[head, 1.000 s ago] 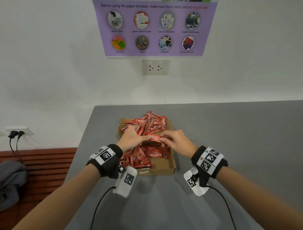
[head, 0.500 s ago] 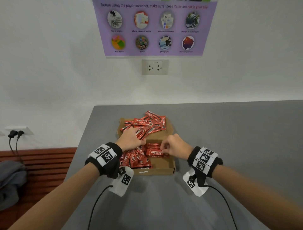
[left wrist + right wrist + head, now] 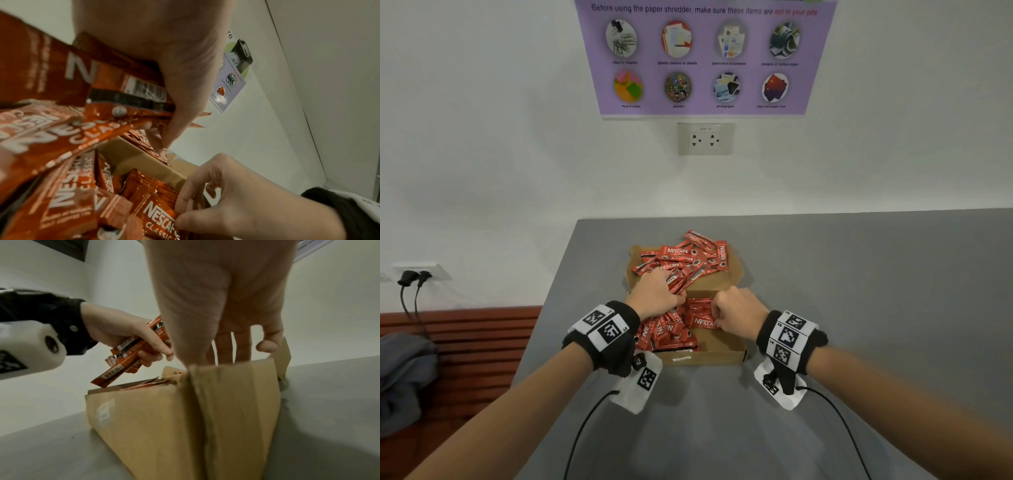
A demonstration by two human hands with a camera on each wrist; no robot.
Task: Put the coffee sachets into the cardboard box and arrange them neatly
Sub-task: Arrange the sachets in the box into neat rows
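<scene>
A shallow cardboard box lies open on the grey table, its lid flap folded back. Red Nescafe coffee sachets lie heaped on the lid, and more fill the left of the front compartment. My left hand grips a bunch of sachets just above the box's left side. My right hand reaches into the compartment and pinches the end of one flat sachet lying on a small stack by the right wall. In the right wrist view the box wall hides the right fingertips.
The table's left edge runs close to the box, with a wooden bench and a grey bag beyond it. Cables trail from both wristbands over the near table. A wall socket and a poster face me.
My right hand has carried one sachet from above the pile down into the box's front compartment. My left hand has drawn back a little, still holding its bunch.
</scene>
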